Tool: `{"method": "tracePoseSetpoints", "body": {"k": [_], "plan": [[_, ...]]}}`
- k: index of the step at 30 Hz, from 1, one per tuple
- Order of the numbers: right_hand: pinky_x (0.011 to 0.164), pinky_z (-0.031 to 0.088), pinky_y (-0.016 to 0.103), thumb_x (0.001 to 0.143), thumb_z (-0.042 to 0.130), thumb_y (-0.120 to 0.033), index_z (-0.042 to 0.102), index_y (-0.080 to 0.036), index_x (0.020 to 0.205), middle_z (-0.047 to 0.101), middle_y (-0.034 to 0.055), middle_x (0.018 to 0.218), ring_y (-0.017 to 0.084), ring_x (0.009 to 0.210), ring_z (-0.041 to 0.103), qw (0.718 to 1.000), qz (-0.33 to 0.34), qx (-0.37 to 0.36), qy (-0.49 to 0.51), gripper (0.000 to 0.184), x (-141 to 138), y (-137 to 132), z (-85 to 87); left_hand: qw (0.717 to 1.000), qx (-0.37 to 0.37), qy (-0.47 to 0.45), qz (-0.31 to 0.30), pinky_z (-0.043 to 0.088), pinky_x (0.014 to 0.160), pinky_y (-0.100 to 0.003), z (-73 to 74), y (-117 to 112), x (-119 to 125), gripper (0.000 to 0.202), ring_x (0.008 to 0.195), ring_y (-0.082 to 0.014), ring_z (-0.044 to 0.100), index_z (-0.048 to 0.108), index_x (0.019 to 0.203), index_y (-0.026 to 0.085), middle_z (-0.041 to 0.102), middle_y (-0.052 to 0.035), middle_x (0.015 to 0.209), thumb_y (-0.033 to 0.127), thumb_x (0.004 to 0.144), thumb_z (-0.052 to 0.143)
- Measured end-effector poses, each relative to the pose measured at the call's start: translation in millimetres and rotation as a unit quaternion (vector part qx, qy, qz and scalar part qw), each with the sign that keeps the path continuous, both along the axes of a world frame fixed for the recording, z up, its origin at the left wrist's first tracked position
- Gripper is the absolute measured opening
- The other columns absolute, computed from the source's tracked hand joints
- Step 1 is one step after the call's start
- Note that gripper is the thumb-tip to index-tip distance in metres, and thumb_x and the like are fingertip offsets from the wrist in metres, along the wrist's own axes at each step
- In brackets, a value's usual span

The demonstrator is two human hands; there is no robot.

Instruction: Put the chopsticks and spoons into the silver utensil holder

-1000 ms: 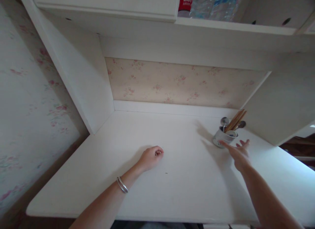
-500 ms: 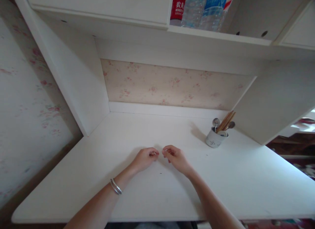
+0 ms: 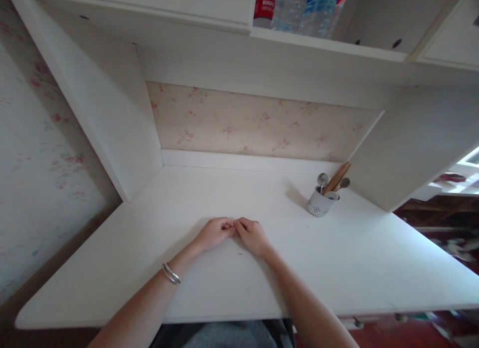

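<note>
My left hand (image 3: 217,232) is closed, its fingers curled and the thumb pressed in. A silver bangle (image 3: 171,273) circles that wrist. Right beside it, my right hand (image 3: 252,234) is closed as well, with fingertips touching those of the left. Whatever the two pinched hands may hold is hidden or too small to make out. Both rest low over the middle of the white desk (image 3: 179,193). A short dark mark (image 3: 240,254) lies on the desktop just nearer to me than the hands.
A white perforated holder (image 3: 318,206) with wooden chopsticks (image 3: 337,177) and metal spoons (image 3: 322,179) stands at the back right. Plastic bottles (image 3: 288,11) sit in the overhead shelf. Upright panels (image 3: 112,113) bound the desk on both sides.
My right hand has moved left, closing the gap to my left hand until their fingertips meet. The view has tilted slightly, and the holder stands where it was.
</note>
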State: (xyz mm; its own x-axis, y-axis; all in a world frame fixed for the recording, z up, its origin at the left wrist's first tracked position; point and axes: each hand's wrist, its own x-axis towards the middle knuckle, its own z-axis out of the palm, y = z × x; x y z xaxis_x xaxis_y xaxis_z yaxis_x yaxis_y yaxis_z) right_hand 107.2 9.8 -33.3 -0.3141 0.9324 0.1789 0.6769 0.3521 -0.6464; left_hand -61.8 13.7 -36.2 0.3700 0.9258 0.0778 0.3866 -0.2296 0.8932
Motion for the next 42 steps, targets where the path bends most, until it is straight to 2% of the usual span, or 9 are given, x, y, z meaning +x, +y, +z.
{"method": "tracePoseSetpoints", "body": {"k": [9, 42], "plan": [[0.058, 0.031, 0.021, 0.093, 0.035, -0.034, 0.064, -0.019, 0.076, 0.065, 0.0011, 0.073, 0.011, 0.064, 0.053, 1.0, 0.025, 0.001, 0.009, 0.036, 3.0, 1.9, 0.3, 1.0, 0.004, 0.012, -0.007, 0.043, 0.067, -0.024, -0.4, -0.8, 1.2, 0.023, 0.074, -0.015, 0.06, 0.066, 0.084, 0.015, 0.068, -0.0026, 0.079, 0.033, 0.08, 0.052], [0.058, 0.032, 0.021, 0.093, 0.036, -0.033, 0.061, -0.018, 0.074, 0.062, 0.0006, 0.069, 0.011, 0.062, 0.052, 0.999, 0.033, -0.003, 0.007, 0.035, 3.7, 1.0, 3.7, 0.999, 0.011, 0.038, -0.01, 0.043, 0.069, -0.024, 2.5, -2.0, 1.1, 0.026, 0.074, -0.0148, 0.06, 0.066, 0.083, 0.016, 0.068, -0.0025, 0.078, 0.035, 0.082, 0.05]]}}
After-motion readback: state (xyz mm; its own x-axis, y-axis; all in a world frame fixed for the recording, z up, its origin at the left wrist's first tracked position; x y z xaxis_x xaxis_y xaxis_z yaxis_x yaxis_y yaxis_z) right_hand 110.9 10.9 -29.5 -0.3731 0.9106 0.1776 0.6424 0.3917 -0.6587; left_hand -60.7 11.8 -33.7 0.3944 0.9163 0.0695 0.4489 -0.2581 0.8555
